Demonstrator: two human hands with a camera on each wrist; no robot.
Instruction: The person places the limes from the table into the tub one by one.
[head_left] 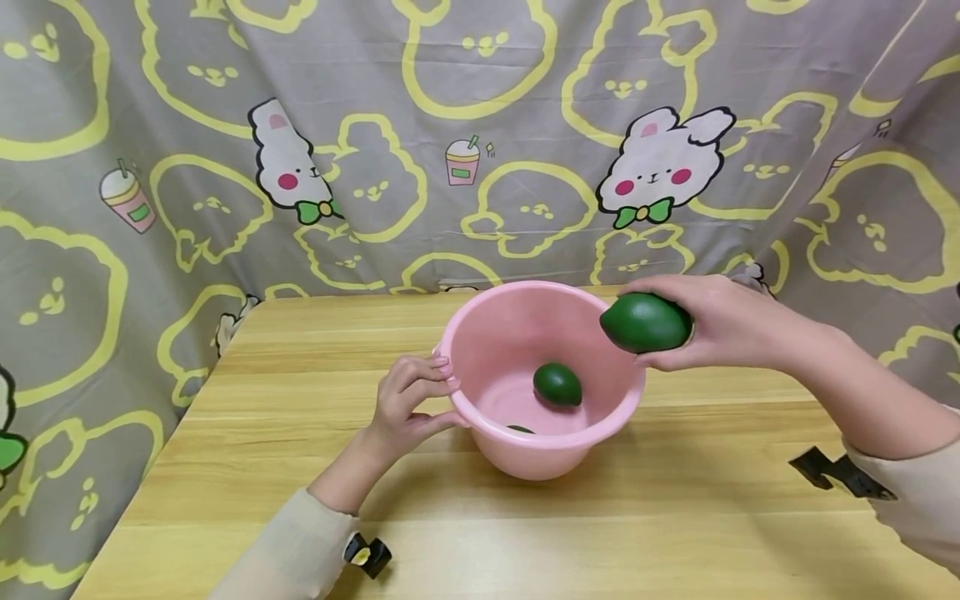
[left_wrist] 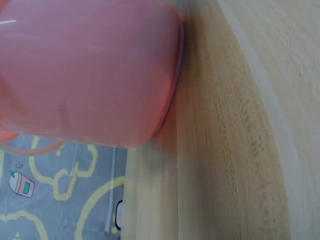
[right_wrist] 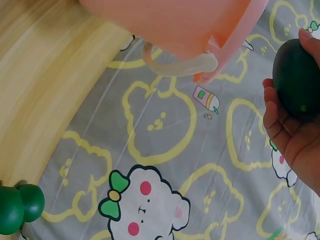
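Observation:
A pink bucket (head_left: pixel 525 458) stands on the wooden table. On its left side, my left hand (head_left: pixel 405 404) grips the rim, fingers over the edge and thumb lower down. Above the right part of the rim, my right hand (head_left: pixel 723 323) holds a dark green mango (head_left: pixel 645 323), its tip pointing left over the opening. In the right wrist view, fingers and thumb wrap round this mango (right_wrist: pixel 296 80). Inside the bucket lies another green mango (head_left: pixel 558 385). A dark green sliver (head_left: pixel 520 429) shows behind the near rim, the rest hidden.
Two green rounded things (right_wrist: pixel 32 202) appear at the lower left of the right wrist view, by the table edge. A pale handle (right_wrist: pixel 187 65) hangs on the bucket's side. Behind the wooden table (head_left: pixel 300 350) hangs a grey patterned curtain (head_left: pixel 375 83).

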